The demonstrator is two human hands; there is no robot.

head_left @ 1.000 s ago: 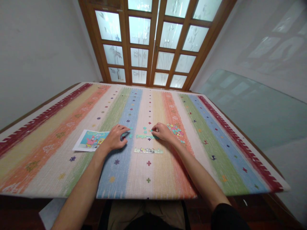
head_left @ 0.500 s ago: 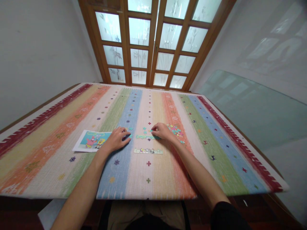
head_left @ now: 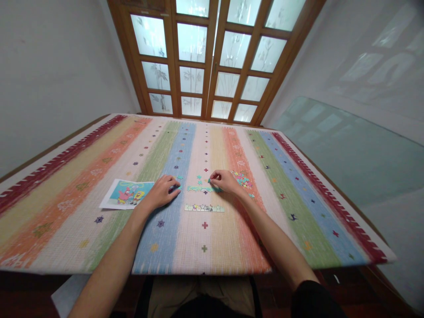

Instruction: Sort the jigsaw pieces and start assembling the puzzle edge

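Note:
My right hand [head_left: 224, 180] pinches a small teal jigsaw puzzle piece [head_left: 209, 180] at its fingertips, just above the right part of a joined teal puzzle strip [head_left: 197, 189]. Loose teal puzzle pieces [head_left: 199, 177] lie left of those fingertips. On the blue stripe rests my left hand [head_left: 164, 190], thumb and fingers apart, with a teal piece [head_left: 179, 177] near its fingertips. A second joined strip [head_left: 204, 208], with multicoloured shapes in its middle, lies nearer to me. Beside my left wrist is a printed cartoon picture [head_left: 127, 194], partly covered by that hand.
A pile of mixed puzzle pieces [head_left: 243, 180] lies behind and right of my right hand. The striped tablecloth [head_left: 205, 260] covers the table. Wooden glass-paned doors [head_left: 212, 66] stand beyond it, and a frosted glass panel [head_left: 347, 150] leans at the right wall.
Hardly anything differs. Both hands keep nearly the same places, and the right fingers stay pinched above the teal strip. The whole view has shifted very slightly.

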